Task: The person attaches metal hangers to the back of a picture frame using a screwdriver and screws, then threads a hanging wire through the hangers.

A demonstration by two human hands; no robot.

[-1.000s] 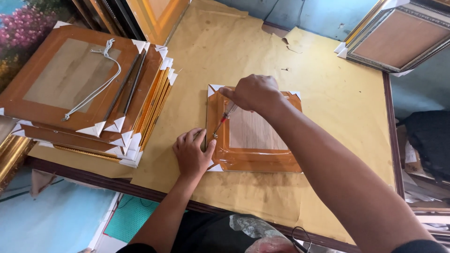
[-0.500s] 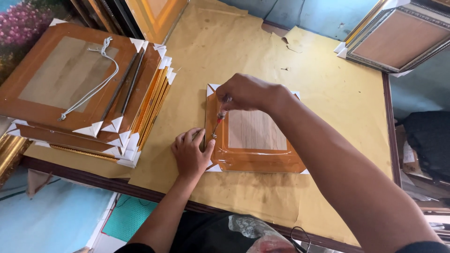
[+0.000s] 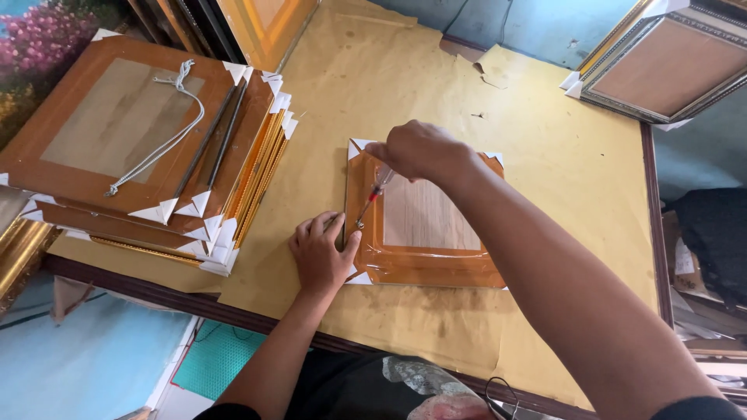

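Two bare hands of ours work over one small picture frame [image 3: 424,225] that lies face down, wrapped in clear film, on the yellow-brown paper [image 3: 560,155] covering the table [image 3: 657,233]; the frame sits near the front middle of that paper, with white card protectors on its corners. Our right hand [image 3: 420,149] is closed in a fist around the handle of a screwdriver [image 3: 372,198], whose thin shaft slants down and to the left so that its tip meets the frame's left rail. Our left hand [image 3: 320,253] lies flat and mostly open on the paper, pressed against the frame's lower left edge, its thumb just beside the tool's tip; it grips nothing that we can see. To the left of the frame, clear of it, we see a stack of frames [image 3: 148,148], also face down and fanned a little, with white corner protectors along the right edges. A grey cord [image 3: 167,124] loops across the back of the top frame. At the far right corner of the table another frame [image 3: 665,66] with a pale, ornate border lies tilted, well apart from our hands.
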